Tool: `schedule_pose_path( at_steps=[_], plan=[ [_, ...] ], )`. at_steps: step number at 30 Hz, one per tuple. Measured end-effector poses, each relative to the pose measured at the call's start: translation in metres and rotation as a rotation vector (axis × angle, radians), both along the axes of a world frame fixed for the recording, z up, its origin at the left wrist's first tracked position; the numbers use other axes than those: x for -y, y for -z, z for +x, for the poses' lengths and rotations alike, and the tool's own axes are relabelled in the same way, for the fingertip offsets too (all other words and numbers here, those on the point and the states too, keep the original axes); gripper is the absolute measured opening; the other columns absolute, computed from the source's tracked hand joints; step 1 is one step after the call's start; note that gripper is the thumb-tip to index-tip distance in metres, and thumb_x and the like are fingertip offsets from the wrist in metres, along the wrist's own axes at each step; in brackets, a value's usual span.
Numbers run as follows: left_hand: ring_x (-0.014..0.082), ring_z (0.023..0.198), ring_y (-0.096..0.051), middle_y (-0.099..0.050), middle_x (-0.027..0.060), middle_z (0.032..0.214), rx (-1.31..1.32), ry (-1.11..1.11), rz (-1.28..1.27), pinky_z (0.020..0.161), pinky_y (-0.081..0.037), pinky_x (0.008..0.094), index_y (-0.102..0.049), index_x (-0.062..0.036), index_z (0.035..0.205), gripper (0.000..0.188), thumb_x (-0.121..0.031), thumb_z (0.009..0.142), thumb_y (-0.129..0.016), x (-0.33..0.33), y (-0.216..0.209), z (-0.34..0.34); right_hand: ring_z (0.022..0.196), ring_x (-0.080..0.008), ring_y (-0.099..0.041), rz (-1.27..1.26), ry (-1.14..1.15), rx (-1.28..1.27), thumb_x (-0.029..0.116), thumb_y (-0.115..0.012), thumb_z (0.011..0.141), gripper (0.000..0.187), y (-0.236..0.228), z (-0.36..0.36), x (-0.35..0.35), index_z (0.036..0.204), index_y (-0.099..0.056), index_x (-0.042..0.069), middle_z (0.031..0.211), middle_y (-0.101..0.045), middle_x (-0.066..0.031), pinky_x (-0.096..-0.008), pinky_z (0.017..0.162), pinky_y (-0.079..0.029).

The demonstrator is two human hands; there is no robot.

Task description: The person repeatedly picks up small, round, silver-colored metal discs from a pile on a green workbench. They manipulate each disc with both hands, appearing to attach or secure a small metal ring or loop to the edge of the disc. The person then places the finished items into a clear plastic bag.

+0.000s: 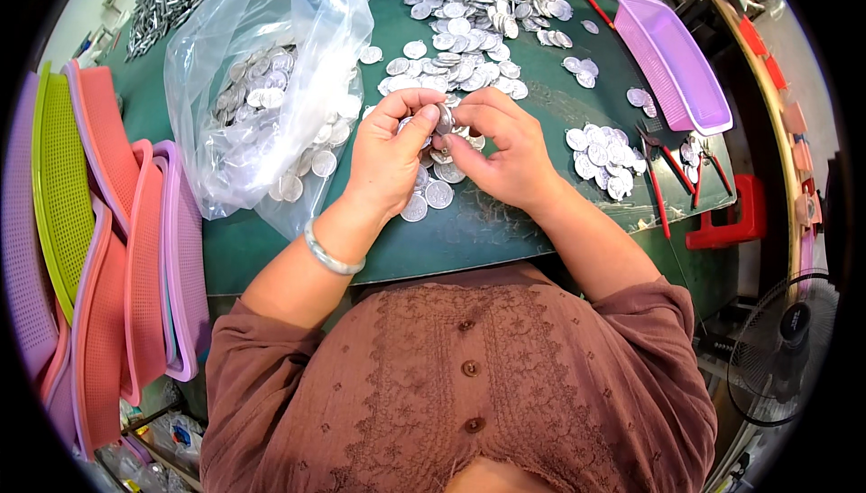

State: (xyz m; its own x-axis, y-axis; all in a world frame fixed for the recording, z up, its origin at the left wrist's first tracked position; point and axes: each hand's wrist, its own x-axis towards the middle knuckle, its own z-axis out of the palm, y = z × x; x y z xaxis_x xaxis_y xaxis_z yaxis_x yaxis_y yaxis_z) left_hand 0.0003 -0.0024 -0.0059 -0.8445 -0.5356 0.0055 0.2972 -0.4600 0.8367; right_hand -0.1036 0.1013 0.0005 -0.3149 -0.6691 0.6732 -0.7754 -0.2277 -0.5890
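While pinched between both hands, left grip [390, 152] and right grip [502, 145] clamped on one silver disc [444, 118]; risks slipping into loose discs [435, 188] on green table [505, 222].

Green counter [505, 231] is pretty packed: a big heap of silver metal discs [469, 15] at the far side, a smaller pile [603, 159] to the right, a clear plastic bag [271, 78] of more discs on the left, a purple basket [672, 60] far right, and red-handled pliers [663, 177] next to it.
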Motion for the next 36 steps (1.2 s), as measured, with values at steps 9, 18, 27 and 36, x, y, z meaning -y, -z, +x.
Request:
schedule_pose_path(
  at_steps=[9,18,27,36],
  plan=[
    [0.0085,0.084,-0.048,-0.053,0.0041,0.091,-0.113,-0.062,-0.189,0.073,-0.042,0.0202,-0.052,-0.0027,0.103,0.029,0.002,0.076,-0.059,-0.003,-0.005,-0.002,0.068,-0.0225,-0.057,-0.051,0.005,0.067,-0.003,-0.061,0.066,0.016,0.002,-0.006,0.001,0.080,-0.058,0.003,0.077,-0.057,-0.0080,-0.0284,0.057,-0.046],
    [0.0075,0.067,-0.049,-0.055,0.0029,0.080,0.075,-0.060,-0.276,0.058,-0.042,0.0188,-0.052,-0.0015,0.100,0.020,-0.006,0.081,-0.056,0.005,-0.003,0.003,0.064,-0.0166,-0.055,0.014,0.011,0.158,-0.001,-0.061,0.070,0.012,0.001,-0.006,-0.002,0.081,-0.059,0.002,0.076,-0.056,-0.0063,-0.0262,0.055,-0.045],
    [0.0090,0.061,-0.042,-0.049,0.0059,0.079,0.027,0.232,0.507,0.051,-0.038,0.0171,-0.049,-0.0003,0.095,0.013,-0.010,0.087,-0.046,0.024,0.001,0.000,0.068,-0.0193,-0.056,0.165,0.069,0.262,0.005,-0.059,0.074,0.011,0.008,-0.015,-0.001,0.085,-0.060,0.002,0.078,-0.056,-0.0083,-0.0275,0.059,-0.044],
    [0.0150,0.068,-0.047,-0.049,0.0076,0.079,-0.014,0.216,0.485,0.052,-0.041,0.0218,-0.049,-0.0024,0.089,0.015,-0.017,0.088,-0.045,0.030,0.002,0.003,0.072,-0.0252,-0.054,0.353,0.143,-0.100,0.007,-0.062,0.069,0.017,0.015,-0.020,-0.002,0.084,-0.058,0.003,0.083,-0.054,-0.0097,-0.0326,0.063,-0.044]
  ],
)
